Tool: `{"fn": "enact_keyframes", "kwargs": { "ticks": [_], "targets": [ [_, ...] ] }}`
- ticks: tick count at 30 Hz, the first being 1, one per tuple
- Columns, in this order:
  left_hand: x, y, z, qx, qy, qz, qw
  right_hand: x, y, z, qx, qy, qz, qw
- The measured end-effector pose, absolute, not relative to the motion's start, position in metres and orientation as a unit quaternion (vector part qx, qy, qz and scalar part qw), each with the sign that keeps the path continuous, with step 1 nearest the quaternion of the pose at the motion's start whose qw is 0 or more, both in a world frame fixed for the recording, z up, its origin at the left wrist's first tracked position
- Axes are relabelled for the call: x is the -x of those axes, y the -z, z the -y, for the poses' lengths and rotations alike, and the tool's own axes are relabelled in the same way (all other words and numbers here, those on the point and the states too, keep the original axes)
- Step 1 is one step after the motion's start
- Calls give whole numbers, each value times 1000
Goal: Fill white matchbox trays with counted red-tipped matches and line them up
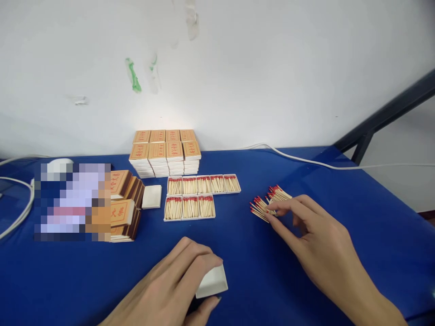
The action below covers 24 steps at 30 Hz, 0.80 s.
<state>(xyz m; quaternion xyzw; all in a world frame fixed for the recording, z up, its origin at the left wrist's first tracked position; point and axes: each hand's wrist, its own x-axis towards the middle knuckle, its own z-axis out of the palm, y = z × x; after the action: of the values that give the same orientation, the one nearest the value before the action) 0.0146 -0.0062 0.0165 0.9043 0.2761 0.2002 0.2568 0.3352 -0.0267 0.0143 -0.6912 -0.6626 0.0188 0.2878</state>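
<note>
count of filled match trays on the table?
8. Five in the back row, three in the front row, before the stacked matchboxes. None seem hidden. The tray in the left hand looks empty, uncounted.

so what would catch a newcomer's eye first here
The loose pile of red-tipped matches on the blue table at right, touched by the right hand. At centre, eight open trays packed with matches sit in two rows before stacked orange matchboxes by the wall. Near the bottom edge, the left hand grips a white tray.

Blue table (pixel 272 262), matchbox stacks (pixel 165 151), filled trays (pixel 203 184), loose matches (pixel 270 201)
</note>
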Motion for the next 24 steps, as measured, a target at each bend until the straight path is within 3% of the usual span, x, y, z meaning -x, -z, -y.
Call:
{"fn": "enact_keyframes", "kwargs": {
  "ticks": [10,24],
  "targets": [
    [-16,-16,1,-900,-212,-275,263,-380,-17,12,637,3,750,179],
    [-15,-14,1,-903,-207,-285,246,-381,-21,18,658,-27,724,207]
  ]
}}
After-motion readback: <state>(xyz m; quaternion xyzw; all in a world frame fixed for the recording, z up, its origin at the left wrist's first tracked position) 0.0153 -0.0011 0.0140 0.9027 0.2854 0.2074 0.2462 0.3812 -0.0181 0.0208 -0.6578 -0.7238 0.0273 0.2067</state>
